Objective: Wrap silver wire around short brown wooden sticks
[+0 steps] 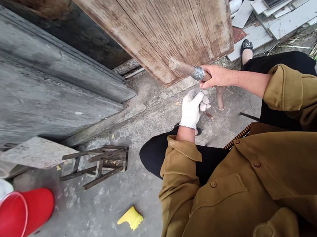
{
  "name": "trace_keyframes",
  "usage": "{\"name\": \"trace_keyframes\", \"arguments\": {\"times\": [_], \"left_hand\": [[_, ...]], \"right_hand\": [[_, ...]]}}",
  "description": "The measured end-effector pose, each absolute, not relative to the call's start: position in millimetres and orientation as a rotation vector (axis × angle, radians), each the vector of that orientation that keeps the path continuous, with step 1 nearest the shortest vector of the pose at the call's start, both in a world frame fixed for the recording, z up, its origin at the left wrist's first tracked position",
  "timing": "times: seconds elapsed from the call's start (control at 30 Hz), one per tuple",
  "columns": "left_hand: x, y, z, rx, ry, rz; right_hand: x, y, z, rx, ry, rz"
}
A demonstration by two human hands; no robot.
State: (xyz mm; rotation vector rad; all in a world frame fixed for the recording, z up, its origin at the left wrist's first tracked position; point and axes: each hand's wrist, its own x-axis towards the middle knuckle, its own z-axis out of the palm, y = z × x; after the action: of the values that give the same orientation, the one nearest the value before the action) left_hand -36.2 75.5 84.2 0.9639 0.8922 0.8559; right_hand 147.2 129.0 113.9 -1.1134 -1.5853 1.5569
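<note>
My right hand (219,75), bare, is closed around a thick wooden stick (180,66) that points up and to the left. Silvery wire (198,73) is wound in several turns around the stick, just beyond my thumb and fingers. Below that hand a second stub of wood (220,98) sticks down; whether it joins the stick is hidden. My left hand (192,108), in a white glove, is close by on the left with its fingers curled together. What those fingers pinch, if anything, is too small to make out.
A wooden plank door (182,12) stands ahead. On the left are a small wooden stool (102,163) and red buckets (41,208). A yellow boot-shaped item (131,218) lies on the concrete. Stacked boards and tiles (294,0) fill the upper right.
</note>
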Motion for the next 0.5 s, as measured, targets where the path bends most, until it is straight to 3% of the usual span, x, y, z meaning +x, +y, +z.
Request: {"name": "trace_keyframes", "arguments": {"times": [0.23, 0.5], "left_hand": [[-37.1, 75.7, 82.1, 0.955, 0.864, 0.861], [-42.5, 78.1, 86.0, 1.578, 1.238, 1.057]], "right_hand": [[140.4, 120.4, 109.1, -0.944, -1.350, 1.809], [143.5, 120.4, 107.5, -1.085, -1.307, 1.872]]}}
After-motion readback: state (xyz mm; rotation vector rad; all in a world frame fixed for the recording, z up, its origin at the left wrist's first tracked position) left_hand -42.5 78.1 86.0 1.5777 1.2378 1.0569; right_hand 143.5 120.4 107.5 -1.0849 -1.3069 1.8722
